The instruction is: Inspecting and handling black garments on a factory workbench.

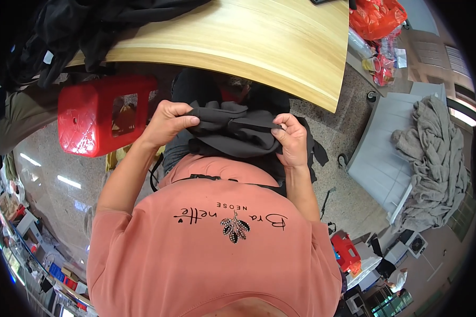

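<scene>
A dark grey garment (232, 132) is stretched between my two hands above my lap, its folds bunched in the middle. My left hand (172, 122) pinches one end of it between thumb and fingers. At the other end my right hand (291, 138) grips the edge, thumb pressed against the fingers. The cloth hangs down toward my lap, and part of it drapes past my right hand. What kind of garment it is I cannot make out.
Ahead is a wooden table (232, 37) with black clothes (100, 26) piled at its left. A red plastic stool (82, 119) stands left of me. On the right, a grey cart (378, 142) bears grey cloth (433, 164); red plastic bags (378, 21) lie beyond the table's corner.
</scene>
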A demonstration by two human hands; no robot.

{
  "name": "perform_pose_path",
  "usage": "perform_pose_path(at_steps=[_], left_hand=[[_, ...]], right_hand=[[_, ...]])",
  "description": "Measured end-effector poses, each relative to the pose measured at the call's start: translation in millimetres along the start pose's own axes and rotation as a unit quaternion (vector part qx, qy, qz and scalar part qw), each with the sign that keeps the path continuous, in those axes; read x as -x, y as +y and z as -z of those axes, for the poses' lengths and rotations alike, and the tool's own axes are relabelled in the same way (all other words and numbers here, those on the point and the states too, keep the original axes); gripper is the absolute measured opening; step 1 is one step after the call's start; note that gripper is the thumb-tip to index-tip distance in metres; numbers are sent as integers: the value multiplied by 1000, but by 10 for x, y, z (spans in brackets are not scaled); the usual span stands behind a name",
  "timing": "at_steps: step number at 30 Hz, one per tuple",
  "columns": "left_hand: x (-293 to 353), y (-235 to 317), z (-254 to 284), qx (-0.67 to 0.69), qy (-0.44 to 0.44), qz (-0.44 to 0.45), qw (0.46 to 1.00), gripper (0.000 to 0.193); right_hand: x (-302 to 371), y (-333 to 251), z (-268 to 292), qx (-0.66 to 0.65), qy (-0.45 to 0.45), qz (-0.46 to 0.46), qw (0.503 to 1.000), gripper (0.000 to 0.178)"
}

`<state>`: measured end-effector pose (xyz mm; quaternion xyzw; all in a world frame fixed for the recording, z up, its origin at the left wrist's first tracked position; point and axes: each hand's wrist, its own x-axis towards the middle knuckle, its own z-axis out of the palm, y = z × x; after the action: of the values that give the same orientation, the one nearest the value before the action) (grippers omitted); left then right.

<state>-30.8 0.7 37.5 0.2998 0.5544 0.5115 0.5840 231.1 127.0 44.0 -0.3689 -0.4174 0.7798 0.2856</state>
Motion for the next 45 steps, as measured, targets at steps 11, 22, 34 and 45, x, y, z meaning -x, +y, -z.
perform_pose_path(at_steps=[11, 22, 34, 45], left_hand=[[-3, -26, 27, 217, 92, 34, 971, 12], [49, 180, -35, 192, 58, 92, 975, 5], [-141, 520, -653, -34, -103, 5, 994, 4], [-127, 506, -548, 10, -140, 35, 990, 3]], right_hand=[[32, 74, 78, -36, 24, 12, 999, 14], [69, -29, -93, 52, 112, 161, 979, 12], [27, -369, -755, 465, -237, 487, 700, 18], [-19, -296, -728, 484, -135, 469, 727, 16]])
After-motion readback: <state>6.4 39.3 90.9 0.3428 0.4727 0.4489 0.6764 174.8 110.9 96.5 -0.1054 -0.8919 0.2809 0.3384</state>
